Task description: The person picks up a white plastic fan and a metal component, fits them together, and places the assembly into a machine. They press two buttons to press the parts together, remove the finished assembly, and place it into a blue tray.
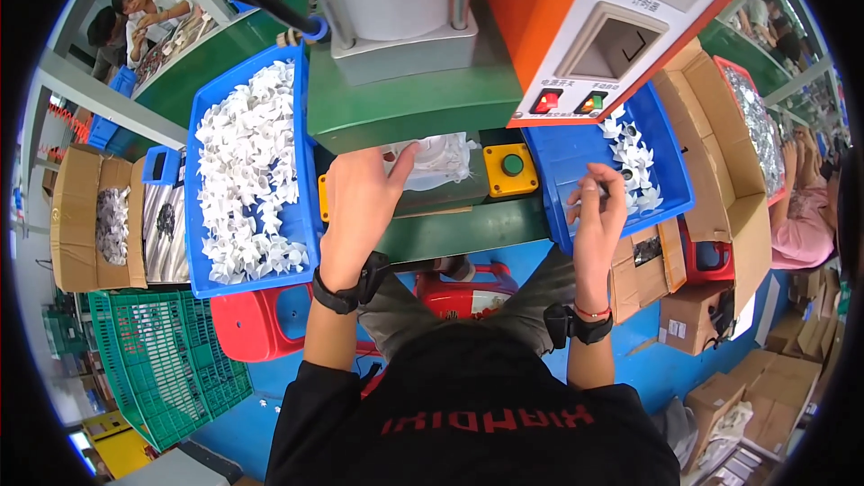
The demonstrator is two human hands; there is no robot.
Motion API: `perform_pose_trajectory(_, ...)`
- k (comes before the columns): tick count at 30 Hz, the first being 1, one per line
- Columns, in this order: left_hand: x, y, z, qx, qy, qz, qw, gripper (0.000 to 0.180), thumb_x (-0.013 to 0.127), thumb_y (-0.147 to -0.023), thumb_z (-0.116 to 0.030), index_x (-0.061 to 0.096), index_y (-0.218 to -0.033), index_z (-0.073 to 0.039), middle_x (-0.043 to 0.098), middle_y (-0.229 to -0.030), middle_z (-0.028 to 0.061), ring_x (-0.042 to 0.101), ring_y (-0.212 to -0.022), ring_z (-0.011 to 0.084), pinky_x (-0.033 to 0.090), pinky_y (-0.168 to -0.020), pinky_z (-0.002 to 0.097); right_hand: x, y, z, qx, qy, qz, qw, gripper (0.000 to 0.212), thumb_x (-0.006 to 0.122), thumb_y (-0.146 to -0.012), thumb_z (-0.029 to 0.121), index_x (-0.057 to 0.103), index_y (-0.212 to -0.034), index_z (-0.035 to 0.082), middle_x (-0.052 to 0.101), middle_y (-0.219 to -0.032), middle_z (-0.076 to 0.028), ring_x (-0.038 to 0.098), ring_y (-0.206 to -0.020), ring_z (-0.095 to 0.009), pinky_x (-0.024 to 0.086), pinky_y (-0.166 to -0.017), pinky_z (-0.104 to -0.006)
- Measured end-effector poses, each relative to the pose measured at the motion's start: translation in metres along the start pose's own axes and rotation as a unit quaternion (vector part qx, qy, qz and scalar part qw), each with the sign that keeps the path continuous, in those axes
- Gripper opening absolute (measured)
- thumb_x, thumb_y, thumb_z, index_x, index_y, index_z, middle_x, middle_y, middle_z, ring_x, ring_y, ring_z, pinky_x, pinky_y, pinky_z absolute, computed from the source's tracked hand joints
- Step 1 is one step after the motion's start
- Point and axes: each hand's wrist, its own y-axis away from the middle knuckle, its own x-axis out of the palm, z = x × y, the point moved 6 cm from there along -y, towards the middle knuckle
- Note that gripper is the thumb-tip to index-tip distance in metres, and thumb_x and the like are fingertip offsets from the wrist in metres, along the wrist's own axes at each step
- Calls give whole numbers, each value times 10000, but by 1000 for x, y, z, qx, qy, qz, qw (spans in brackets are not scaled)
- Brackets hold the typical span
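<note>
My left hand (358, 207) rests on a white plastic part (438, 160) sitting on the bed of the green press (409, 103), fingers closed around its near edge. My right hand (596, 216) hovers over the blue bin (576, 155) at the right, pinching a small white plastic piece between its fingertips. More white pieces (633, 162) lie in that bin. A yellow box with a green button (511, 168) stands between my hands.
A large blue tray (202, 162) heaped with white plastic pieces lies at the left. Cardboard boxes (711, 139) stand at the right, another box (76, 216) at the far left. A green crate (162, 360) and red stool (261, 319) sit below. Other people work nearby.
</note>
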Motion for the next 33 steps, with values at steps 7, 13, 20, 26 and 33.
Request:
perform_pose_trajectory(7,11,-11,-19,107,-68,3,992,206,752,-823,-195,665,-939,-49,651,-710,112,605,-596,299,491,-570,404,-14,8,-13,90,-225,-109,964,198,486,-1012,102,509,-1199,45,514,-972,-39,466,-730,-105,361,-586,-242)
perform_pose_trajectory(13,75,36,-74,-46,244,84,965,247,748,-855,-183,623,-1002,-28,693,-955,121,674,-775,221,539,-702,366,-21,9,-9,-17,-346,-213,914,205,442,-1036,147,507,-1202,45,522,-1020,-48,424,-742,-100,343,-604,-251)
perform_pose_trajectory(20,90,18,-117,152,156,80,973,233,671,-870,-82,610,-1086,-19,580,-1188,165,634,-909,329,527,-757,419,-24,10,-8,-10,-315,-228,921,209,511,-1011,131,505,-1200,41,576,-1021,-80,448,-744,-102,370,-642,-257)
perform_pose_trajectory(26,49,-1,-42,233,-219,-26,947,313,639,-804,-119,630,-1102,-21,585,-1117,140,567,-1023,344,454,-849,459,11,10,7,120,-298,-96,942,238,588,-968,89,516,-1179,5,613,-894,-85,498,-713,-97,423,-625,-254)
perform_pose_trajectory(33,61,-11,-41,210,-161,-4,964,265,655,-782,-136,663,-1034,-54,605,-1061,153,564,-1016,352,443,-827,461,107,-8,34,102,-266,163,945,237,613,-923,17,587,-1153,-36,602,-841,-52,518,-656,-90,420,-566,-226)
